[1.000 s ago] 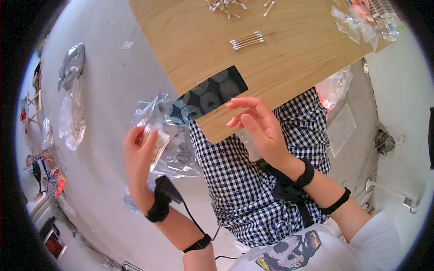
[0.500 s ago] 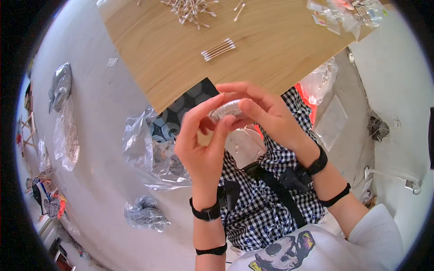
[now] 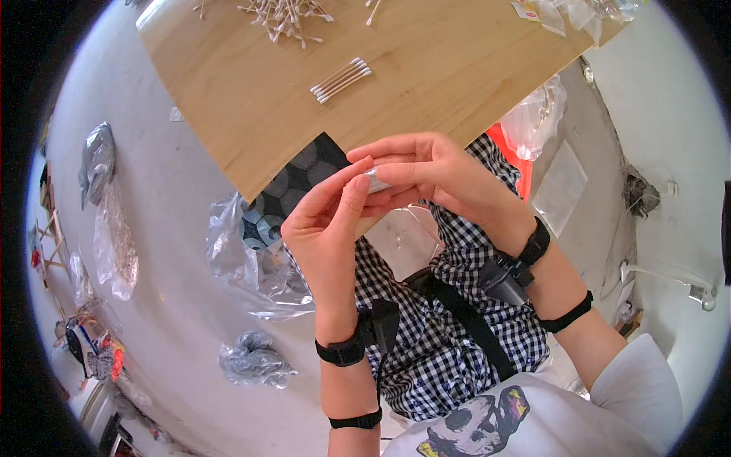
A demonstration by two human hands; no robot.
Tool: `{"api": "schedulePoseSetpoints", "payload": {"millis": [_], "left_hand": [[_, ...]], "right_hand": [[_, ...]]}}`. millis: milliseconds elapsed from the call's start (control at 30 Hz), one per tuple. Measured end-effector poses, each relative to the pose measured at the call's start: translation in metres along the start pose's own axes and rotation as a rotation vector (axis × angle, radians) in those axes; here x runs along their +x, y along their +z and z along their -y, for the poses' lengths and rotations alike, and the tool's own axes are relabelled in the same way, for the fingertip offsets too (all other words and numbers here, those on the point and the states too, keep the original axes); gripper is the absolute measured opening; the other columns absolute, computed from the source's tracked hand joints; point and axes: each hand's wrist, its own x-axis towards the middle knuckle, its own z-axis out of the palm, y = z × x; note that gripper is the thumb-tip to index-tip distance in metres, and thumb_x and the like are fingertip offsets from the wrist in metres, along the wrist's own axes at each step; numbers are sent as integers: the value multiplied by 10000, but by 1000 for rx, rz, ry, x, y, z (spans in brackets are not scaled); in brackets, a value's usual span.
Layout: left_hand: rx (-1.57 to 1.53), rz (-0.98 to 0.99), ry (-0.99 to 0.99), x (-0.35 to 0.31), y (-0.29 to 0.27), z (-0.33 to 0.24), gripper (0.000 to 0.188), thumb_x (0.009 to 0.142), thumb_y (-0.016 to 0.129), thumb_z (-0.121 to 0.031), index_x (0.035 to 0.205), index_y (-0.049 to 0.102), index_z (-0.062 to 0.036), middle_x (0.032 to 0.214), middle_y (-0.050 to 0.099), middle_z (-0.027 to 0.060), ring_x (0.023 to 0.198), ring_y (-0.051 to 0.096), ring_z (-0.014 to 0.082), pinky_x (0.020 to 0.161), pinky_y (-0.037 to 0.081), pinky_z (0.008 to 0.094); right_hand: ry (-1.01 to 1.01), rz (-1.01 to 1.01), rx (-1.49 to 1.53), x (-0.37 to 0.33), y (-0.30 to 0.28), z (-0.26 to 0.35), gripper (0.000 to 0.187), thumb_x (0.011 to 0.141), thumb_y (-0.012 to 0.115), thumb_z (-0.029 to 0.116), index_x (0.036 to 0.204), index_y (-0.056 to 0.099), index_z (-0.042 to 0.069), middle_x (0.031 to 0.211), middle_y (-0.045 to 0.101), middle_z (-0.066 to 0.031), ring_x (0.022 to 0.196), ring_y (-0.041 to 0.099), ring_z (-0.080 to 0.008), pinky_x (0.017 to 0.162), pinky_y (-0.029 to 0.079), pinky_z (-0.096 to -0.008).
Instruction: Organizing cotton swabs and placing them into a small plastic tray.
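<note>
Between my fingers, over the table's near edge, is a small white bundle of cotton swabs (image 3: 375, 181); its bumpy end looks like packed swab tips, and most of it is hidden. My left hand (image 3: 324, 217) closes around its left side, thumb pressed near the top. My right hand (image 3: 449, 177) wraps the other side, with its thumb against the white end. Beyond them, a short row of cotton swabs (image 3: 340, 81) lies side by side on the wooden table (image 3: 426, 91). A loose heap of cotton swabs (image 3: 285, 17) is farther back.
Clear plastic packaging (image 3: 586, 19) lies at the table's far right. A dark patterned sheet (image 3: 297, 186) sits at the near corner, beside a crumpled clear bag (image 3: 251, 263). My lap in checked cloth (image 3: 449, 343) is below, and grey plastic (image 3: 255, 359) rests on the floor.
Both hands have closed further over the white bundle, so less of it shows. The view has shifted, and the table and its swabs now appear farther left and higher.
</note>
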Motion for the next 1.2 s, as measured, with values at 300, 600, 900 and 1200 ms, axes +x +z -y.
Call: {"api": "schedulePoseSetpoints", "payload": {"millis": [300, 600, 900, 1200], "left_hand": [[72, 7, 77, -5, 0, 4, 198, 911, 629, -23, 1079, 676, 71, 1036, 701, 148, 814, 701, 174, 730, 590, 265], [-59, 131, -21, -3, -14, 8, 235, 950, 558, -37, 1134, 650, 76, 1119, 674, 170, 869, 701, 205, 779, 590, 308], [-7, -123, 86, -18, -16, 6, 222, 913, 601, -7, 1127, 622, 51, 985, 696, 126, 746, 679, 144, 649, 566, 239], [255, -160, 31, -27, -9, 3, 121, 885, 684, -78, 953, 662, 19, 819, 684, 52, 672, 647, 90, 531, 500, 194]], "right_hand": [[-87, -53, -116, -5, 1, 0, 400, 909, 639, 139, 1245, 566, -63, 1100, 676, -148, 919, 691, -185, 805, 583, -303], [-56, -40, -131, -8, 1, 2, 408, 918, 625, 126, 1269, 541, -64, 1151, 658, -155, 956, 680, -190, 831, 577, -303], [-116, -64, -195, -10, 8, -5, 446, 893, 635, 87, 1307, 525, -34, 1209, 635, -148, 1108, 620, -180, 917, 522, -291], [-646, -284, -908, -17, 24, -26, 505, 815, 682, 66, 1297, 535, 30, 1178, 652, -151, 997, 673, -249, 809, 551, -326]]}}
